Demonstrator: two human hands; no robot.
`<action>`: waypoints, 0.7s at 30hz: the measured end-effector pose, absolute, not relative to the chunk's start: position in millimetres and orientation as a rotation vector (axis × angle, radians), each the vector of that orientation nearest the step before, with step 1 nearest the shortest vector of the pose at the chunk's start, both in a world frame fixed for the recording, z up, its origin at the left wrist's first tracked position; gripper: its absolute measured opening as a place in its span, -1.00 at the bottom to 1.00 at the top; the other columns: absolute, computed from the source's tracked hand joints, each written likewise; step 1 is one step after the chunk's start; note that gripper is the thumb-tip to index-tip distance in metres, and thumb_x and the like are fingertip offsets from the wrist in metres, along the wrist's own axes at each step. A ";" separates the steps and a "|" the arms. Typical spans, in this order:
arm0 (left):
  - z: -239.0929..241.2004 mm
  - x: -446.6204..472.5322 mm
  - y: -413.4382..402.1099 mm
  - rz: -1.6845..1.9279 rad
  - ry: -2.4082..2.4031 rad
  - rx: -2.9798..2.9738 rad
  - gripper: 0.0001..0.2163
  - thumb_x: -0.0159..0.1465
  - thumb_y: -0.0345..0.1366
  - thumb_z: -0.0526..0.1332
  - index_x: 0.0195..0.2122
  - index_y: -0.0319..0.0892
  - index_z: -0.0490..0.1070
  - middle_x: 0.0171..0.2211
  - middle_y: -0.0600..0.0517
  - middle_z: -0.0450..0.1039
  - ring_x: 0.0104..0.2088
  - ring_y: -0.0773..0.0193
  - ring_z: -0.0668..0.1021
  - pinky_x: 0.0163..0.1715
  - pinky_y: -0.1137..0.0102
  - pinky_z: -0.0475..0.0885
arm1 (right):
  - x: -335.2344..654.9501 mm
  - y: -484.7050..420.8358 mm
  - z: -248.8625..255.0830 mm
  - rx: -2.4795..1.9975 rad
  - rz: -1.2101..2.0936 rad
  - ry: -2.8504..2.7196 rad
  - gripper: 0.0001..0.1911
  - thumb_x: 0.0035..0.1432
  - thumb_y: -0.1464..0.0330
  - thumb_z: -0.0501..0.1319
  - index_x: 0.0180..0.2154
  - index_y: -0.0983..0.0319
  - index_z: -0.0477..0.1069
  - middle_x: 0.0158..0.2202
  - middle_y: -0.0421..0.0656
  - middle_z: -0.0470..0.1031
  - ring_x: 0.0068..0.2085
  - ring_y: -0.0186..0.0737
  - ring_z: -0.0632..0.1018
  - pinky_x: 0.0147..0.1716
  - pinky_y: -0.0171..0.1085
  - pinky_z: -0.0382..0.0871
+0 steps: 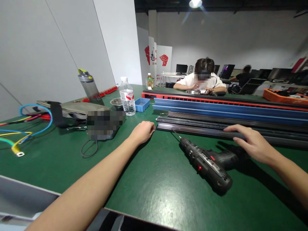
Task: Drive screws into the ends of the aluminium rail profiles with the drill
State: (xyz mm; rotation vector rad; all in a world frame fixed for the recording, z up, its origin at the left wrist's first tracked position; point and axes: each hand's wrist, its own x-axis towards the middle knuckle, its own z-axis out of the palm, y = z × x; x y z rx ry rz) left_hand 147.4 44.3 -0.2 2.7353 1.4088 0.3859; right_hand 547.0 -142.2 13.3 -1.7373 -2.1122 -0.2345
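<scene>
My left hand (143,131) rests on the green table (149,189) with its fingers curled under, just left of the end of a stack of long dark metal rails (204,126). Nothing shows in that hand. My right hand (250,142) lies flat with fingers stretched out on top of the nearest dark rail. A black cordless drill (208,162) lies on its side on the table between my hands, its thin bit pointing toward the rails.
Blue rails (228,109) and red rails (192,96) lie behind the dark ones. At left sit a water bottle (127,96), a grey flask (88,85), a blue tray (141,104), a bag (74,110) and coloured cables (21,131). A person (201,80) sits across the table.
</scene>
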 end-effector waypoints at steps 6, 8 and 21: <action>-5.2 147.3 45.2 0.597 1.327 2.562 -0.88 0.21 -0.49 0.21 -0.32 -0.19 0.53 -0.41 -0.01 0.55 -0.36 0.22 0.55 -0.30 0.41 0.34 | 469.2 -162.7 12.9 -1.736 0.072 -2.376 -0.52 0.39 0.05 -0.08 0.02 0.15 0.45 -0.07 -0.03 0.60 -0.12 -0.02 0.59 -0.13 -0.06 0.44; -6.2 150.0 45.7 0.712 1.282 2.448 -0.93 0.17 -0.46 0.27 -0.37 -0.19 0.53 -0.42 0.01 0.55 -0.36 0.22 0.55 -0.25 0.40 0.37 | 461.5 -159.6 2.6 -1.743 0.006 -2.396 -0.49 0.42 0.08 -0.15 0.03 0.16 0.44 -0.10 -0.02 0.61 -0.16 -0.03 0.60 -0.17 -0.06 0.43; -15.0 167.8 41.8 0.867 0.931 1.575 -0.81 -0.11 -0.40 0.46 -0.48 -0.26 0.49 -0.39 0.01 0.58 -0.38 0.32 0.54 -0.21 0.35 0.44 | 477.7 -141.0 -16.0 -1.335 -0.154 -2.465 -0.52 0.44 0.26 -0.16 -0.01 0.23 0.50 -0.24 -0.07 0.61 -0.30 -0.18 0.55 -0.28 -0.18 0.33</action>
